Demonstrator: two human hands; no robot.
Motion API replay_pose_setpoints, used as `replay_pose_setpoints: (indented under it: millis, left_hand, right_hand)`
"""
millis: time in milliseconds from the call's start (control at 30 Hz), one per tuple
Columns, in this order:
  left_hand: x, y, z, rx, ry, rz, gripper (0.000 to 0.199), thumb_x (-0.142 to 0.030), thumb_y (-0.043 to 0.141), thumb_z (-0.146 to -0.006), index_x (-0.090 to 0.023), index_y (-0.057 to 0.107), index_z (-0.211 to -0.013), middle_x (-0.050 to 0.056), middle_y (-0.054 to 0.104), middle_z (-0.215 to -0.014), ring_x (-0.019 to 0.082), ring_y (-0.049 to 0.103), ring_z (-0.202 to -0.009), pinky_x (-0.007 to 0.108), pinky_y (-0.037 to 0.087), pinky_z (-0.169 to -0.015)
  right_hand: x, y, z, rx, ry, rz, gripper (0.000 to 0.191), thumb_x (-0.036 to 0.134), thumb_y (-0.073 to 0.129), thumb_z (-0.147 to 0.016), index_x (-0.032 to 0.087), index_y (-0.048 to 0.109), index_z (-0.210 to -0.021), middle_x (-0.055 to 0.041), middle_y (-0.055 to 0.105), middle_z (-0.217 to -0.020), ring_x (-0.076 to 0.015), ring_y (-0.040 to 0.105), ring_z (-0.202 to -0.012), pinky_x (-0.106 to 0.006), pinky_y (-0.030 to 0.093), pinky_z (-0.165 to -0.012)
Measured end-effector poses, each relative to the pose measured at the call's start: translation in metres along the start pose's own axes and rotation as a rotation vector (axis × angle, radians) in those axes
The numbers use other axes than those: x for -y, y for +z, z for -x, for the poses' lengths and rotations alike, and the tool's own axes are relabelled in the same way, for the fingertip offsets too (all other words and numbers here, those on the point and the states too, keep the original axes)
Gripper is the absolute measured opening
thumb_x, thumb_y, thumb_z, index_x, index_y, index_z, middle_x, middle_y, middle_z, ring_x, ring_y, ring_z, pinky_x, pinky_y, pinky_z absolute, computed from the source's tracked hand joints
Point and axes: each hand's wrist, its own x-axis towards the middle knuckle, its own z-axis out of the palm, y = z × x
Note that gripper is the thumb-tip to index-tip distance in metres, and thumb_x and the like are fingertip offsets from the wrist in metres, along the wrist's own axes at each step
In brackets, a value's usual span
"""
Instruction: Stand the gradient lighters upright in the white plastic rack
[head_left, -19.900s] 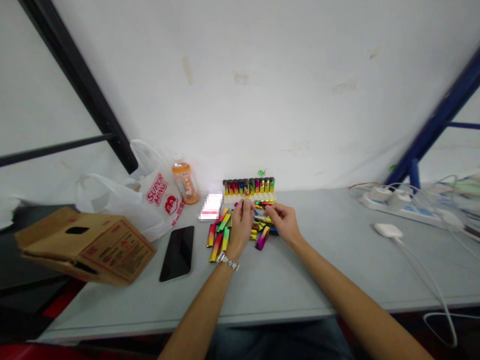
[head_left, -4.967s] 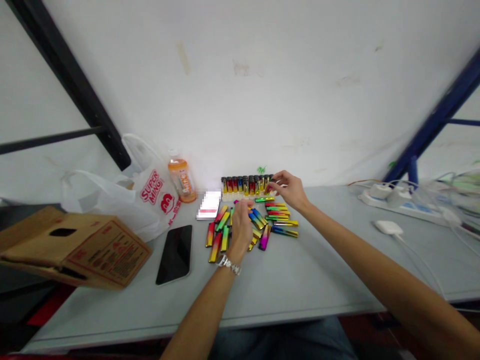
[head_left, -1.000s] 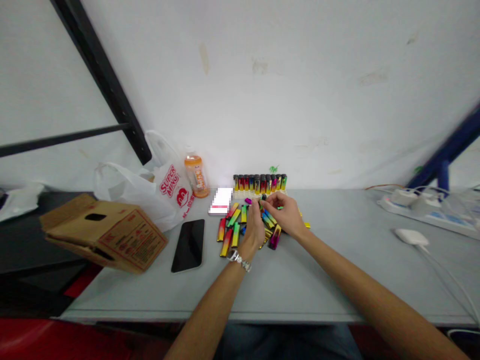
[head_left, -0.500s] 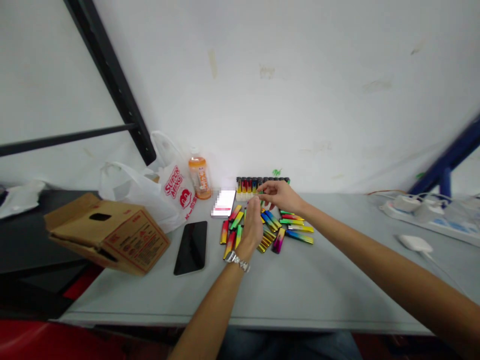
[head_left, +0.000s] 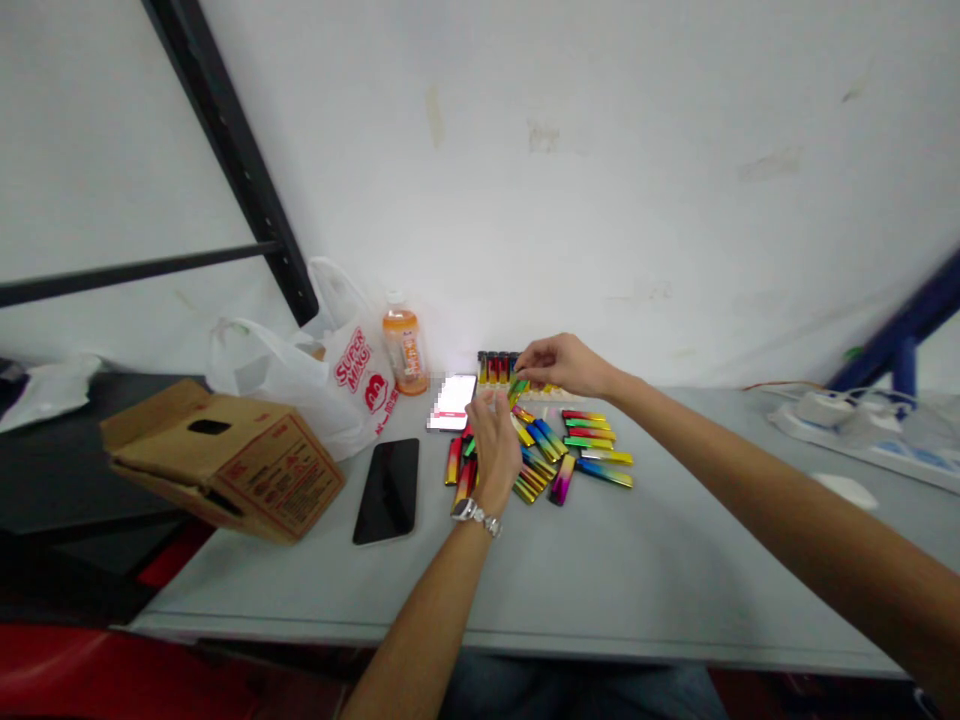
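Observation:
Several shiny lighters (head_left: 549, 440) in mixed gradient colours lie loose on the grey table. Behind them, against the wall, a white holder (head_left: 574, 395) carries a row of upright lighters (head_left: 495, 368) with black tops. My right hand (head_left: 559, 365) is closed on a green-yellow lighter (head_left: 517, 390), tilted in front of the holder, and covers part of the row. Just left of it, my left hand (head_left: 496, 445) hovers over the loose lighters with its fingers bent and slightly apart. Nothing shows in it, though its palm side is partly hidden.
Left of the lighters are a dark phone (head_left: 387, 490), a lit phone (head_left: 452, 402) and an orange drink bottle (head_left: 405, 350). Further left stand a white plastic bag (head_left: 300, 385) and an open cardboard box (head_left: 247, 465). A power strip (head_left: 862, 435) and white charger (head_left: 847, 490) lie at right.
My right hand now shows a green-yellow lighter at its fingertips and has risen slightly. My left hand has drawn a little away from it, its fingers loosening from a flat pose. The view has shifted slightly.

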Motion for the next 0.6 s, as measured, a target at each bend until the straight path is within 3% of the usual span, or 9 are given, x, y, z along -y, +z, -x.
replay_pose_setpoints:
  millis: [100,267,433,600]
  left_hand:
    - [0.004,-0.008,-0.002,-0.062,0.166,-0.204,0.027,-0.043,0.040,-0.098,-0.020,0.053,-0.102,0.011,0.055,-0.111,0.023,0.050,-0.111,0.042,0.040,-0.102]
    - [0.010,-0.020,-0.010,0.032,0.197,-0.298,0.027,-0.033,0.039,-0.098,-0.021,0.057,-0.083,0.007,0.056,-0.092,0.022,0.053,-0.096,0.039,0.043,-0.094]
    - [0.009,-0.023,-0.014,0.022,0.147,-0.275,0.036,-0.034,0.033,-0.099,-0.021,0.060,-0.078,0.006,0.056,-0.091,0.021,0.054,-0.096,0.039,0.041,-0.097]
    - [0.008,-0.023,-0.013,0.027,0.142,-0.254,0.039,-0.037,0.032,-0.100,-0.021,0.061,-0.078,0.006,0.056,-0.089,0.022,0.054,-0.099,0.038,0.040,-0.099]
  right_hand:
    - [-0.012,-0.002,-0.025,-0.164,-0.059,0.302,0.015,0.021,0.067,-0.079,0.012,0.073,-0.090,-0.0056,0.071,-0.077,-0.0147,0.063,-0.068,-0.028,0.049,-0.069]
    - [-0.039,0.005,-0.059,-0.093,-0.066,0.676,0.015,0.016,0.065,-0.080,0.014,0.075,-0.092,-0.0082,0.074,-0.086,-0.0178,0.063,-0.079,-0.028,0.046,-0.076]
    - [-0.057,0.014,-0.066,-0.039,-0.031,0.756,0.015,0.020,0.066,-0.083,0.016,0.076,-0.093,-0.0081,0.074,-0.086,-0.0218,0.061,-0.092,-0.029,0.045,-0.081]
    - [-0.066,0.016,-0.062,-0.099,-0.030,0.727,0.018,0.022,0.063,-0.085,0.017,0.077,-0.097,-0.0082,0.074,-0.089,-0.0235,0.058,-0.097,-0.032,0.044,-0.084]
